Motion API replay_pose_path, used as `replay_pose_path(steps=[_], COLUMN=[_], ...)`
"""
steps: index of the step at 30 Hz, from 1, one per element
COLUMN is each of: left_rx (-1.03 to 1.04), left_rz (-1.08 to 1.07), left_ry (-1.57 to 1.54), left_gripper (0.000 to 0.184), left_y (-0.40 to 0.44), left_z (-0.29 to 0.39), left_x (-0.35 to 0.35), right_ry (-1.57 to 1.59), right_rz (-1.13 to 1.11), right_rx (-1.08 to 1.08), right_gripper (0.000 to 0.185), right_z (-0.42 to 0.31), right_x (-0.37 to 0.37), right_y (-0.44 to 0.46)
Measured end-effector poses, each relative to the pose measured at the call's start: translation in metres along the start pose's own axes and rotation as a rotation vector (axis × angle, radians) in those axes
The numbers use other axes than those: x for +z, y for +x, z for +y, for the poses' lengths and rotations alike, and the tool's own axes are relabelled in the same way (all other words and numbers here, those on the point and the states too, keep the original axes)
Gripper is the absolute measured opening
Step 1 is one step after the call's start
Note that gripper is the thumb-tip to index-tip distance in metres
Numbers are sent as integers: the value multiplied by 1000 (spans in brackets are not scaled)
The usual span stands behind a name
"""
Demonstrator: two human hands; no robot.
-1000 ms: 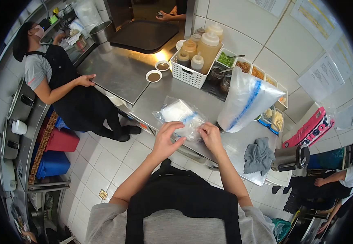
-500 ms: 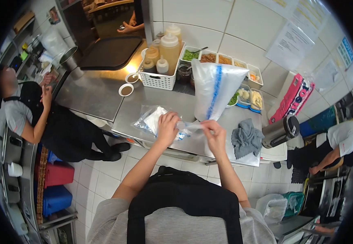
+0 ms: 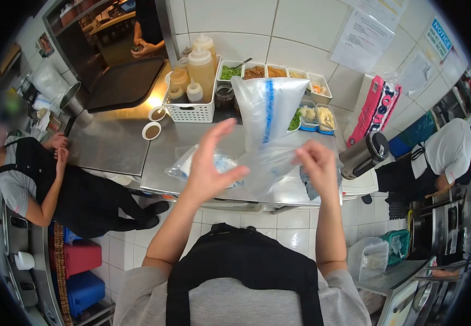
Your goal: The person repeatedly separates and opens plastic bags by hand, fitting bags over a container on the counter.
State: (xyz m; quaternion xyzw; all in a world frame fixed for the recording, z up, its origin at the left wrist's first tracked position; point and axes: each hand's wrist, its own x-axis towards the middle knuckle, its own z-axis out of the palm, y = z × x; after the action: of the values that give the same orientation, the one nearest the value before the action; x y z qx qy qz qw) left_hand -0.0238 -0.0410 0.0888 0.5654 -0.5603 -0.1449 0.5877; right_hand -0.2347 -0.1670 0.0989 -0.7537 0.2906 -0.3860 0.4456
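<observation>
My right hand [image 3: 318, 163] pinches the edge of a thin, translucent plastic bag [image 3: 271, 160], which hangs loosely over the steel counter. My left hand [image 3: 209, 165] is raised to the left of that bag, thumb and fingers spread, holding nothing. Beneath and behind the left hand lies a clear packet of folded plastic bags [image 3: 181, 169], partly covered by the hand. Just behind the held bag stands a tall whitish plastic bag with a blue printed stripe [image 3: 271, 103]; its contents cannot be made out. A grey cloth [image 3: 309, 185] lies crumpled beside my right wrist, partly hidden.
A white basket of squeeze bottles [image 3: 191, 112] and two sauce cups [image 3: 152, 131] stand left on the steel counter [image 3: 162, 157]. Food tubs [image 3: 254, 72] line the wall. At right are a steel dispenser [image 3: 363, 155] and pink package [image 3: 375, 111]. Co-workers stand on both sides.
The plastic bag has come away from the packet and opened out in my right hand. My left hand has lifted off the packet and spread its fingers. The view has shifted slightly right.
</observation>
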Motion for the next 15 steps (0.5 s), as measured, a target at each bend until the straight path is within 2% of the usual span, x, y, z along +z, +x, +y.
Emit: replay_pose_path(steps=[1,2,3,5,6,8,9,11,12,14,15], left_rx=[88,177,179,-96,-95,-378,-383,-559,-562,-358,-362], left_rz=[-38,-75,-70,-315,-310,-311,-307,-59,-45,268,278], left_ry=[26,52,57,205,210,-5,-1,-216,-210,-317,-311], left_gripper=[69,65,65,49,49,24,24,17,17,21,21], left_y=[1,1,-1,-5,-8,-14,-20,-30,-34,-44,-46], left_z=[17,26,26,13,-7,-41,-47,-41,-47,-65,-66], left_x=[9,18,27,41,42,34,23,-3,-11,-21,-25], right_ry=[-135,-131,-161,-190,-137,-8,-2,53,60,328,443], right_rz=[-146,-149,-223,-301,-256,-135,-139,-25,-38,-231,-293], right_rx=[-56,-59,-143,-236,-229,-187,-187,-16,-20,297,349], right_gripper=[13,13,12,11,10,13,13,16,16,17,20], right_z=[-11,-18,-25,-33,-35,-27,-16,9,26,60,64], right_x=[11,24,36,45,46,47,43,37,42,56,69], right_y=[2,4,7,13,16,20,19,11,4,-16,-26])
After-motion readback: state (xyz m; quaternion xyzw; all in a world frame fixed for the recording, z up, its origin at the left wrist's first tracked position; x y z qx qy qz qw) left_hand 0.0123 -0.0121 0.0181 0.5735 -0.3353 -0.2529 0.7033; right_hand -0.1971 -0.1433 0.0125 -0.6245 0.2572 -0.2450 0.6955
